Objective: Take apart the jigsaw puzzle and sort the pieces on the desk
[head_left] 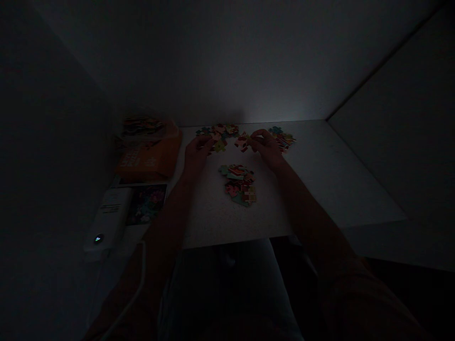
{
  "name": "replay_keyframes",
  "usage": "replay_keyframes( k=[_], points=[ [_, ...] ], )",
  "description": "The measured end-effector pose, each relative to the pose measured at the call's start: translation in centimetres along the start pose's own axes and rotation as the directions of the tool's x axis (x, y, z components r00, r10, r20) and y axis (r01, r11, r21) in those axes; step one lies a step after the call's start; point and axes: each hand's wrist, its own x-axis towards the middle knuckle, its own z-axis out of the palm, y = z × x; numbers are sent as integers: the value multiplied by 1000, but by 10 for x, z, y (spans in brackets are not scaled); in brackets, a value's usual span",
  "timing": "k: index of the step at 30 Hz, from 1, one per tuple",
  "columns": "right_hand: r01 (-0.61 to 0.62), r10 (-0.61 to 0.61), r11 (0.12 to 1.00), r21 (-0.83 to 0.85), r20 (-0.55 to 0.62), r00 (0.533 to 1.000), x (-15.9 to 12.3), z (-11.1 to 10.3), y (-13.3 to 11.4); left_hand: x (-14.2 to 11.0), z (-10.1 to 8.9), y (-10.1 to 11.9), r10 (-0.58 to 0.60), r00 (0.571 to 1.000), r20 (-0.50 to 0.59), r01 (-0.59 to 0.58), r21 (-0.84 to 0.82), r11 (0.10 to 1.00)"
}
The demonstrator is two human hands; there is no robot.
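Observation:
The room is very dim. Three loose heaps of jigsaw puzzle pieces lie on a white speckled table (pixel 213 222): a far heap (pixel 220 132), a smaller one at far right (pixel 282 139), and a near middle heap (pixel 239 184). My left hand (pixel 196 155) rests its fingertips at the near side of the far heap. My right hand (pixel 266 148) is curled, its fingers against a single jigsaw piece (pixel 242 141). The low light hides whether that piece is held.
At the table's left side lie an orange box (pixel 147 158), a stack of puzzle pieces behind it (pixel 142 125), and a floral picture card (pixel 146 204). A white device (pixel 108 218) with a lit blue light and a white cable (pixel 137 289) sit nearer me. White walls close the back and right.

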Motion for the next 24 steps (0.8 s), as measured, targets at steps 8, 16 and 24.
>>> replay_keyframes(
  k=[8,16,24],
  points=[
    [-11,8,999,33,86,996,-2,-6,-3,-6,2,8,-15,998,66,20,-72,997],
    [-14,-10,996,91,258,966,-12,20,-14,-20,15,10,61,937,345,-6,-157,987],
    [-24,-5,997,-77,-355,935,7,-61,9,-10,7,3,55,991,122,-64,69,996]
  ],
)
